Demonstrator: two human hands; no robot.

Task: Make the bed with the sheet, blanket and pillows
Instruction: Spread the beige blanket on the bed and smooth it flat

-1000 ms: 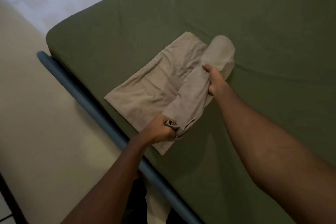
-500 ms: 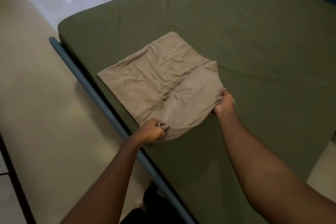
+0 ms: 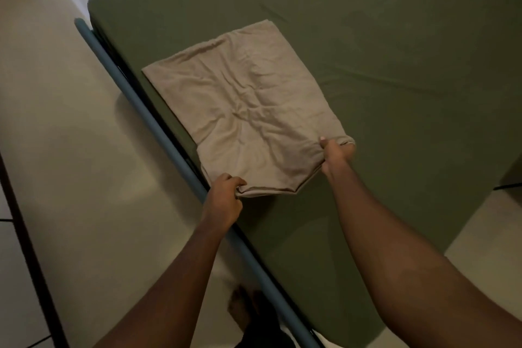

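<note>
Pinching the beige cloth (image 3: 248, 110) at its near corner by the blue bed rail (image 3: 137, 102), the left hand (image 3: 226, 195) has its fingers curled tight on the fabric. The right hand (image 3: 334, 155) grips the other near corner, farther from the rail, thumb on top. The cloth lies flat on the green sheet (image 3: 395, 79), just beside the rail.

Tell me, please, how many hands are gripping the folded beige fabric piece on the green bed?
2. The left hand pinches the near corner of the folded beige fabric piece beside the blue bed rail; the right hand grips its right corner.
</note>
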